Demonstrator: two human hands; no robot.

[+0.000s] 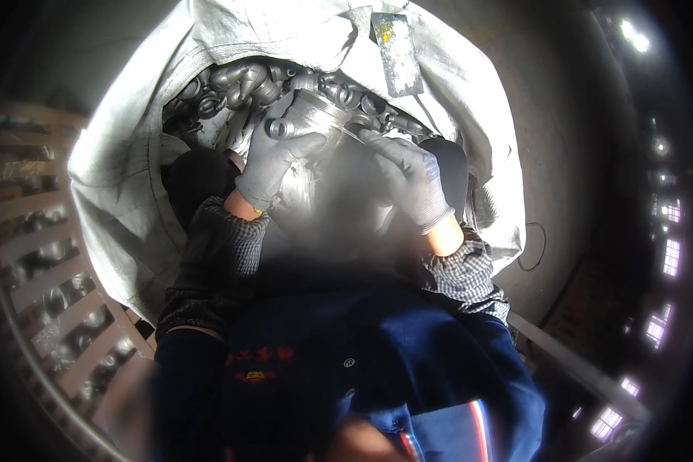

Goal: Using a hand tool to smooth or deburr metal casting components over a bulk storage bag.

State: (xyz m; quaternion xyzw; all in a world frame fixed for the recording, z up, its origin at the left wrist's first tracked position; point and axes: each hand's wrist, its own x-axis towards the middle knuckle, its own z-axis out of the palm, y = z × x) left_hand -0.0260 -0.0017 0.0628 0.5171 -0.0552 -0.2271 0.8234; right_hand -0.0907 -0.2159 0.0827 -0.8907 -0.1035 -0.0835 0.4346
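Observation:
My left hand [273, 168], in a grey work glove, is closed around a large grey pipe fitting [313, 114] with a small round side branch. The fitting is tilted, its wide end facing away from me. My right hand [412, 175], gloved too, pinches a thin, light-coloured, blade-like tool [351, 135] whose tip lies at the fitting's right edge; its exact kind cannot be made out. Beyond both hands, many grey pipe fittings [242, 83] lie heaped inside a big white woven sack [123, 177]. A bright haze blurs the middle below the hands.
A flat, worn rectangular device [397, 55] with a cord rests on the sack's far right rim. Left of the sack stands a slatted crate [42, 239] with shiny parts behind its slats. A metal bar [577, 366] runs along the lower right, and a thin wire loop [543, 246] lies on the floor.

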